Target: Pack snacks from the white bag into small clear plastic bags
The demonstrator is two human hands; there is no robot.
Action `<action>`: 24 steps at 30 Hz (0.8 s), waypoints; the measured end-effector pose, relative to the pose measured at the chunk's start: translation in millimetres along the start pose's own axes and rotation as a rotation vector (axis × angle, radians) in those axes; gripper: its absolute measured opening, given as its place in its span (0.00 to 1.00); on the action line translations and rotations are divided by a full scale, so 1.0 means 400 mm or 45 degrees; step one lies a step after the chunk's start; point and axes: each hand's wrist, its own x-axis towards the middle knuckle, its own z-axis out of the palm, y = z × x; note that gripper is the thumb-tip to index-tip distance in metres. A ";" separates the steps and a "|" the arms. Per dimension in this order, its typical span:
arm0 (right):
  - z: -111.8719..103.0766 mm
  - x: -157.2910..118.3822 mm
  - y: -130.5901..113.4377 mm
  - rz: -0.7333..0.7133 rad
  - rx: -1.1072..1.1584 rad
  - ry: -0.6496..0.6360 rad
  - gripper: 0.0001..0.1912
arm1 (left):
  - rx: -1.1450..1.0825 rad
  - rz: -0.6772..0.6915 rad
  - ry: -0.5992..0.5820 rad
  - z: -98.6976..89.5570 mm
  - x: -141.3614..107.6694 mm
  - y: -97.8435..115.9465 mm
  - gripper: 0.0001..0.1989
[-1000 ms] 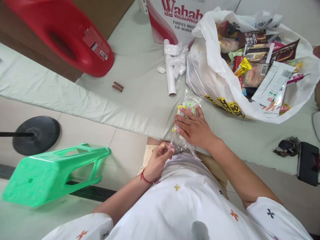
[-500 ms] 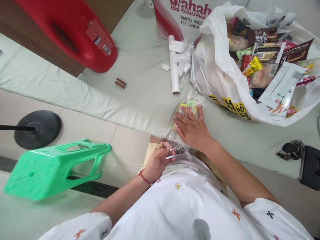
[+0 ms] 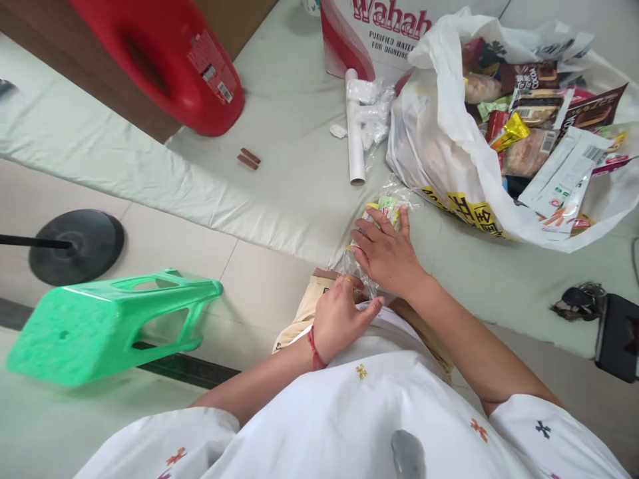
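Observation:
Two small snack packets, a green one (image 3: 387,205) and a yellow one beside it, lie in clear plastic wrap (image 3: 360,271) at the table's front edge. My right hand (image 3: 387,253) rests over them with spread fingers, covering much of the packets. Nearer my body, my left hand (image 3: 342,316) is palm down at the loose near end of the wrap. Its thumb points away from the other fingers, and its fingertips meet the plastic, partly out of sight.
A white bag of snacks (image 3: 424,146) stands right. Behind the wrap are a white tube (image 3: 355,156) and crumpled plastic. A red jug (image 3: 219,106) and two brown sticks (image 3: 248,159) are left. Keys (image 3: 579,299) and a phone (image 3: 619,339) lie right; a green stool (image 3: 74,326) is below.
My left hand has turned from palm up to palm down and moved right and slightly up, along the wrap. My right hand stays over the packets. The camera view has shifted slightly.

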 end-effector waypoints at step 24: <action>0.000 -0.002 0.005 0.001 0.070 0.031 0.17 | -1.433 -0.639 0.049 0.010 0.010 -0.075 0.24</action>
